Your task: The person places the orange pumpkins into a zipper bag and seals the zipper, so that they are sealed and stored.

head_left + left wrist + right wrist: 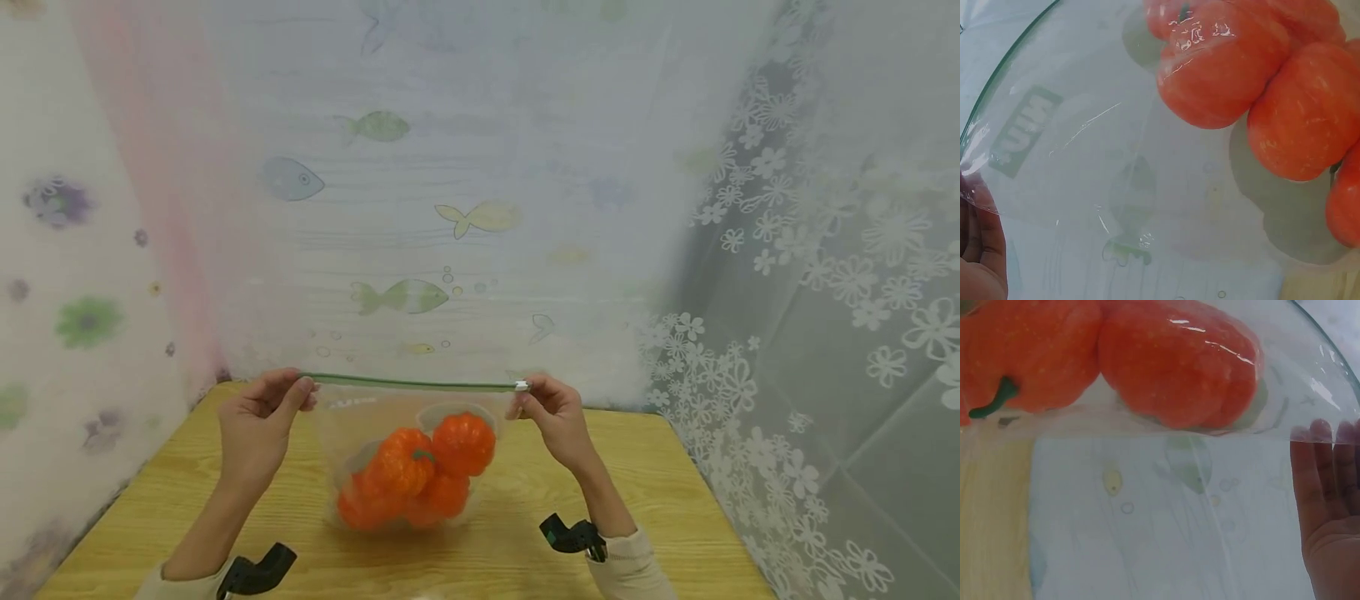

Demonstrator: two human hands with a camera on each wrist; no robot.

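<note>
A: Where does the clear plastic zip bag with the green seal strip (408,421) sit against your hands?

B: It hangs between them, above the light wooden worktop (675,467). Your left hand (258,425) pinches the bag's top left corner, thumb and fingers closed on the strip. Your right hand (555,417) pinches the top right corner, right at the small white slider (522,386). The strip runs nearly level from one hand to the other.

A: And what is inside?

B: Orange toy pumpkins (420,475), piled at the bottom of the bag, below and between your hands. The bag's lower edge looks close to the worktop; I cannot tell if it touches.

A: What is hard to make out?

B: The count of pumpkins: they overlap. The left wrist view shows only the edge of your palm (979,262) behind the film. In the right wrist view your fingers (1329,487) lie behind the plastic, tips blurred. Both forearms are cut off at the lower edge.
</note>
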